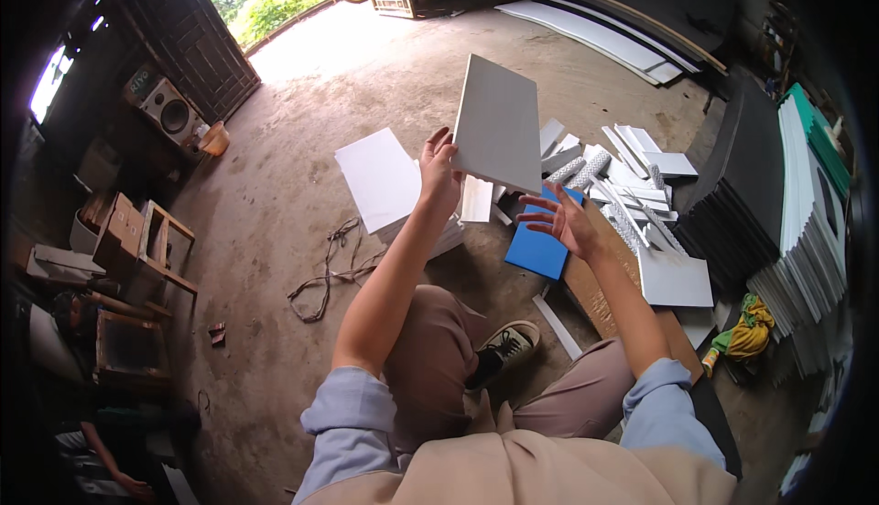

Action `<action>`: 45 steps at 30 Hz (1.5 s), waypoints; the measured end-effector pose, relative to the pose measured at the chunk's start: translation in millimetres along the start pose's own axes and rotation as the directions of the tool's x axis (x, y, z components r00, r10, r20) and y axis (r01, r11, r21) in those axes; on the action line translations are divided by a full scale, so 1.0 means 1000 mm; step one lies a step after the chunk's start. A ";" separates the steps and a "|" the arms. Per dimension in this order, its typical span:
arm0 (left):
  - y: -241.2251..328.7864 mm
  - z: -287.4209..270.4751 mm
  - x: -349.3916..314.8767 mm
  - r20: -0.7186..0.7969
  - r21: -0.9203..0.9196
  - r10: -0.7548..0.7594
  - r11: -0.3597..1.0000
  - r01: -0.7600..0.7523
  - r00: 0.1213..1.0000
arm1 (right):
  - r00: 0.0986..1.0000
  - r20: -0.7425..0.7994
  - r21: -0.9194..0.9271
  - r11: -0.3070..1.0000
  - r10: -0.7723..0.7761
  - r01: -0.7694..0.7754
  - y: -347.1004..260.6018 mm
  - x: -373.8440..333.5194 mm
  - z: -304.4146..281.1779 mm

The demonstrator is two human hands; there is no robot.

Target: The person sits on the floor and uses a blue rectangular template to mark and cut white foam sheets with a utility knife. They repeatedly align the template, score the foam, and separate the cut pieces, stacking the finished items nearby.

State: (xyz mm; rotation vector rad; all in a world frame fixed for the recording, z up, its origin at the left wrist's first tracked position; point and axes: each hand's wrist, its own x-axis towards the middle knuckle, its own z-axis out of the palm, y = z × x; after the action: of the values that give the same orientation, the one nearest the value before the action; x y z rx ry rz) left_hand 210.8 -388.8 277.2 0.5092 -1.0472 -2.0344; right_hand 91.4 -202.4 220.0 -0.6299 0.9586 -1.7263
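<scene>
A flat, light grey rectangular board (499,125) is held up in front of me, tilted. My left hand (439,173) grips its lower left edge between thumb and fingers. Just below the board's lower right corner is my right hand (566,223), its fingers spread and holding nothing; whether a fingertip touches the board I cannot tell. Beneath the left forearm stands a stack of white sheets (377,175) on the floor. A blue panel (540,249) lies under my right hand, beside a long brown wooden board (595,290).
White offcuts and strips (632,175) are heaped to the right, with a white panel (676,278) nearer me. Dark sheets (742,189) stand stacked at far right. A rope (327,276) lies on the floor at left. At lower left, another person's arm (110,459) shows.
</scene>
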 end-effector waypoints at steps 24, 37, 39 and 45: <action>0.015 -0.202 -0.038 -0.443 0.729 0.503 0.684 -0.028 0.742 | 0.990 -0.144 -0.773 0.624 0.007 -0.116 0.093 0.121 0.111; -0.085 -0.077 -0.017 0.606 0.718 0.027 0.410 -0.562 0.795 | 0.859 -0.495 -0.706 0.636 -0.130 -0.311 0.010 -0.078 -0.120; -0.119 -0.062 -0.010 0.638 0.732 -0.128 0.405 -0.547 0.759 | 0.692 -0.629 -0.764 0.443 -0.354 -0.468 0.032 -0.133 -0.191; -0.225 -0.036 0.009 0.588 0.791 -0.360 0.442 -0.422 0.724 | 0.548 -0.606 -0.719 0.103 -0.577 -0.687 0.156 -0.215 -0.220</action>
State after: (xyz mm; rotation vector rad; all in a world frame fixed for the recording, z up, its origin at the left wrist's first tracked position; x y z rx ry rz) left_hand 125.8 -333.5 73.3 0.1607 -2.6863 -1.3976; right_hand 74.7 40.6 -24.0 -0.4241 3.0892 -0.7846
